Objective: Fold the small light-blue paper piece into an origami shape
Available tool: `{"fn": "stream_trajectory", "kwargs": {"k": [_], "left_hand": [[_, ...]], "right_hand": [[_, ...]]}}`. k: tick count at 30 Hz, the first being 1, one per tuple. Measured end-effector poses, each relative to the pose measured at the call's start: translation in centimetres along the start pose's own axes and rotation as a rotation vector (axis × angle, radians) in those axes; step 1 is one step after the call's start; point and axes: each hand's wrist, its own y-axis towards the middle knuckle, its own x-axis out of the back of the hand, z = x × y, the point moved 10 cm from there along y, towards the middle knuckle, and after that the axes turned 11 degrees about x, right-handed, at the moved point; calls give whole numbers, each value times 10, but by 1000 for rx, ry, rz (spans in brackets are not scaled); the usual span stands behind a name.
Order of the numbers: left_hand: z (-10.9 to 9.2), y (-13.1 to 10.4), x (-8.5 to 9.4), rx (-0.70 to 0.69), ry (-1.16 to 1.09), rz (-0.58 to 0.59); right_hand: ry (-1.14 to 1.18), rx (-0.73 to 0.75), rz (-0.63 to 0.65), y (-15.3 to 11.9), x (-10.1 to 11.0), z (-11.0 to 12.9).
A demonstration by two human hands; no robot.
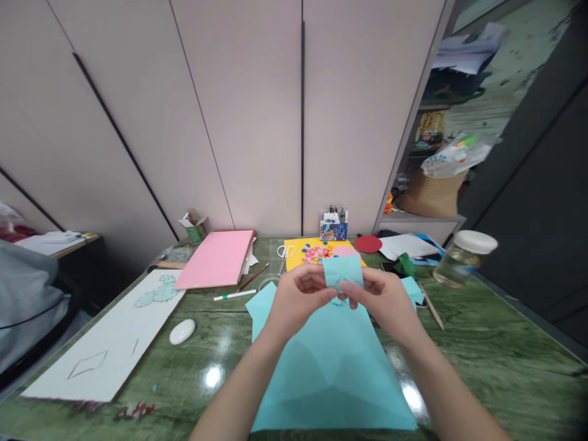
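Between them my two hands hold a small piece of light-blue paper (343, 269), partly folded, with its lower part creased. My left hand (305, 294) pinches its left side between thumb and fingers. My right hand (379, 294) grips the right side, its thumb pressed on the front of the paper. Below the hands a large light-blue sheet (333, 373) lies flat on the table. More light-blue paper pieces show left of it and by the right wrist.
On the green table (487, 343) are a drawing board (133, 343), pink folder (218, 257), white oval object (182, 331), green marker (234, 295), scissors (285, 252), yellow sheet (294, 245) with colourful pieces, marker box (334, 226), wooden stick (430, 306) and lidded jar (463, 258). Cabinet doors (257, 122) stand behind.
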Motion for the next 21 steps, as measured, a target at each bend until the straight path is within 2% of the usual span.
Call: {"fn": "stream_trajectory", "kwargs": {"k": [6,14,21], "left_hand": [[5,1,15,-20,-56,-105],[1,-2,12,-12,-26,-70],[-2,-4,10,-56,-85,-76]], "right_hand": [[31,13,4,0,-1,-6],[81,59,-72,-2,2,-8],[48,89,-222,-8,9,-9]]}}
